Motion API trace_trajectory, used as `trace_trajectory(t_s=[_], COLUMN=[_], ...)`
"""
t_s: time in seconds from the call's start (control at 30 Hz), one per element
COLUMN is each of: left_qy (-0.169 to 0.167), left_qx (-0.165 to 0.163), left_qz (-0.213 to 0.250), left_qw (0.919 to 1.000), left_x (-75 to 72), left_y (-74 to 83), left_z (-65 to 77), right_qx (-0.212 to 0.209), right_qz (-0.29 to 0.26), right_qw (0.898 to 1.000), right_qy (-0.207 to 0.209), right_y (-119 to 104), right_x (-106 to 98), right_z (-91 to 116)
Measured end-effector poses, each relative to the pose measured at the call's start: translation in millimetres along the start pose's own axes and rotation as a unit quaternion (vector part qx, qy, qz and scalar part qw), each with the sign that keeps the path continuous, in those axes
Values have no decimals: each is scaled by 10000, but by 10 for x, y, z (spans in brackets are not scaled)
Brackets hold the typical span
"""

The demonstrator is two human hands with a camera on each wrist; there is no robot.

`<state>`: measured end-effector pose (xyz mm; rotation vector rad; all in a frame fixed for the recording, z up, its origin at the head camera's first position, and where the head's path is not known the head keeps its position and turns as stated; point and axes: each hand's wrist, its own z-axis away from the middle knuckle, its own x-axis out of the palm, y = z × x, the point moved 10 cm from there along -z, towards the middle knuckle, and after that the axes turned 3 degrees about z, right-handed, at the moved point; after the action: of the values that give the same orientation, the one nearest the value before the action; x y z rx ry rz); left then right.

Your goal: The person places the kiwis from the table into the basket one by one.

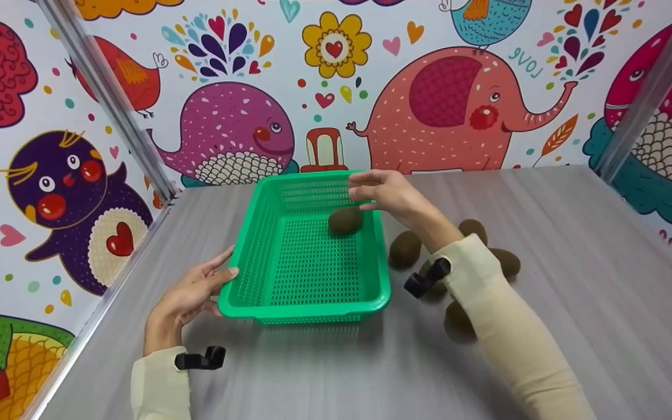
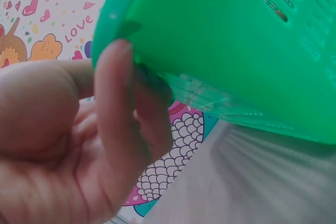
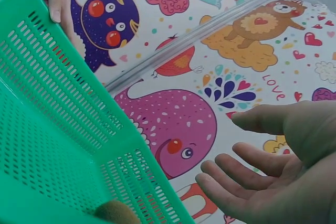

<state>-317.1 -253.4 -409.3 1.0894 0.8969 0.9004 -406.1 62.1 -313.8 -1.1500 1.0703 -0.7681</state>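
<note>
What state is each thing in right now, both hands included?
Green basket: open-topped, one fruit inside.
Fruit in the basket: whole, lying near the right wall.
Loose brown fruits: at least five on the table, some partly hidden by the right arm.
Left grip: holding the basket's rim.
Right grip: empty, fingers relaxed, at the basket's far right corner.

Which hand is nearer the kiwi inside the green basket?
The right hand: open, just beyond and right of the kiwi, by the green basket's right rim. The left hand holds the left rim, across from the kiwi.
</note>
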Motion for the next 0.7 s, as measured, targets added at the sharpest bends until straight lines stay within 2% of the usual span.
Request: trace_trajectory(t_s=[0.13,0.3,0.7], left_qy=[-35,6,-153], left_qx=[10,56,27], left_qz=[14,59,192], left_qw=[10000,10000,9997], left_x=[8,-6,9], left_y=[-6,9,-5], left_z=[-4,-2,11], right_qx=[-91,-207,-430], right_qz=[176,140,-690], right_qw=[9998,9995,9951], right_qy=[70,200,562], right_y=[-13,-42,162], right_x=[-118,-265,-656], right_z=[128,295,662])
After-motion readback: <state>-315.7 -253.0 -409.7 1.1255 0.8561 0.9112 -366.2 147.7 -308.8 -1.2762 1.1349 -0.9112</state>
